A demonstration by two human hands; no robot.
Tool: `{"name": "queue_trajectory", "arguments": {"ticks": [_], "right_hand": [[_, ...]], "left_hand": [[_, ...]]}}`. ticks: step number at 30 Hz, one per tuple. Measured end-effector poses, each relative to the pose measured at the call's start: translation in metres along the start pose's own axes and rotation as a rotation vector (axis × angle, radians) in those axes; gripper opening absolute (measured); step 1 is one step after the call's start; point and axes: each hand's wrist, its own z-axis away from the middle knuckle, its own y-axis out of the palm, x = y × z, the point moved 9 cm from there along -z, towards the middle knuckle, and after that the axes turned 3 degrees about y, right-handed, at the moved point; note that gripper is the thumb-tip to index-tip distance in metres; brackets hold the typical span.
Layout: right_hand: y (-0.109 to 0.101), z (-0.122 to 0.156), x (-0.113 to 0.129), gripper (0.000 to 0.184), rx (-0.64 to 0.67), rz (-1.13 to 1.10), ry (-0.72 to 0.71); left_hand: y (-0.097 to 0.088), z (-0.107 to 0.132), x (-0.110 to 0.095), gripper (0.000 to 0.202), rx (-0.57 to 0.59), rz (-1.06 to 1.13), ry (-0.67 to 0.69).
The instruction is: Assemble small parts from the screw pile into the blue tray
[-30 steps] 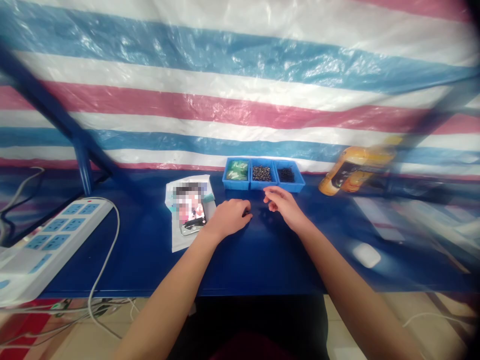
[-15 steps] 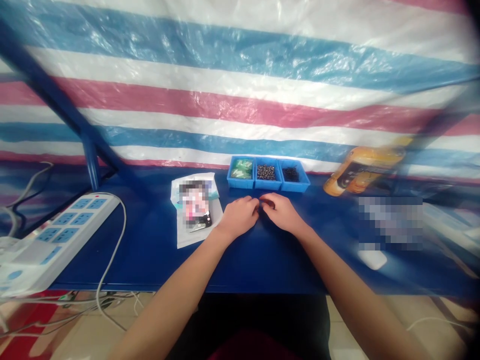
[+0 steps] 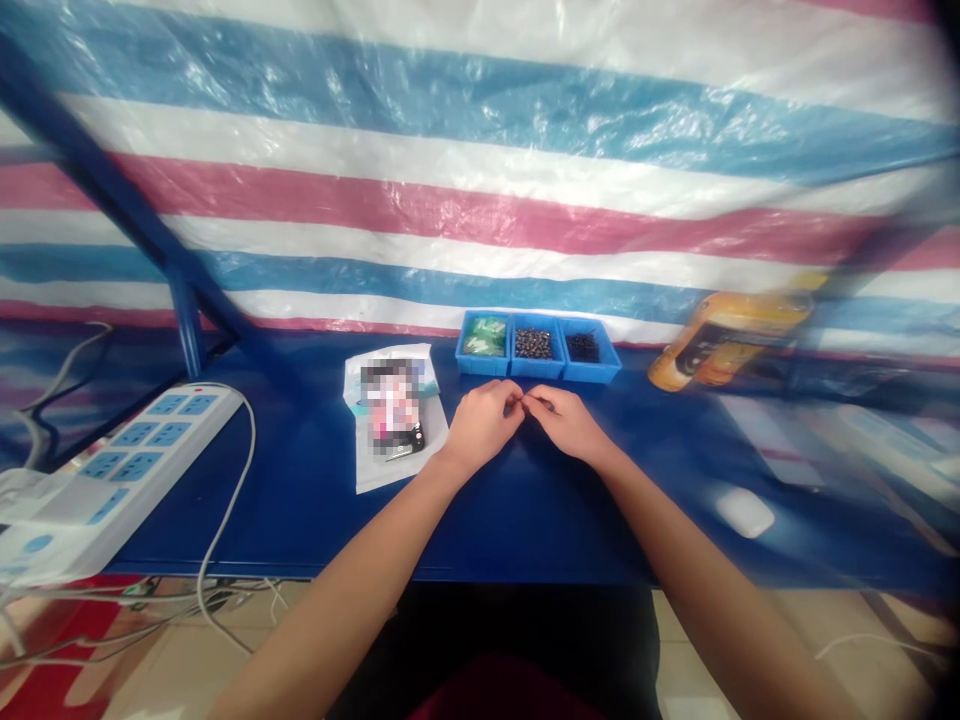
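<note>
My left hand (image 3: 486,420) and my right hand (image 3: 564,418) meet fingertip to fingertip over the blue tabletop (image 3: 517,530). Both are closed in a pinch, and whatever sits between the fingers is too small to make out. Just beyond them stand three joined blue bins. The left bin (image 3: 484,368) holds green-and-white packets (image 3: 485,336), the middle one (image 3: 534,368) small brownish metallic pieces (image 3: 533,343), the right one (image 3: 592,373) small black pieces (image 3: 582,347). Left of my left hand, a phone (image 3: 409,441) with a blurred-out screen lies on a white packet (image 3: 369,472).
A white power strip (image 3: 120,470) with a looping cable (image 3: 244,480) lies at the left. On the right are an orange bottle (image 3: 720,335) on its side, a white rounded case (image 3: 746,511) and a flat pale object (image 3: 772,440). A striped plastic sheet (image 3: 480,200) hangs behind.
My fingertips have come together, where a small gap showed between the hands before. The right fingers are more closed. The bins and other objects have stayed put.
</note>
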Motion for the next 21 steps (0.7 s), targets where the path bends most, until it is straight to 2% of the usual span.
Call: {"name": "queue_trajectory", "arguments": {"ticks": [6, 10, 15, 21], "right_hand": [[-0.001, -0.003, -0.01, 0.021, 0.01, -0.165, 0.079], [-0.005, -0.003, -0.007, 0.015, 0.0, -0.237, 0.117], [-0.004, -0.001, 0.001, 0.027, 0.031, -0.227, 0.093], [-0.004, -0.004, -0.005, 0.027, 0.002, -0.245, 0.078]], "left_hand": [[-0.001, 0.0, -0.003, 0.013, -0.035, 0.043, 0.037], [-0.004, 0.0, -0.008, 0.014, -0.037, 0.048, 0.056], [-0.005, -0.002, -0.01, 0.015, -0.008, 0.036, 0.042], [-0.005, -0.002, -0.009, 0.034, 0.005, 0.057, 0.005]]}}
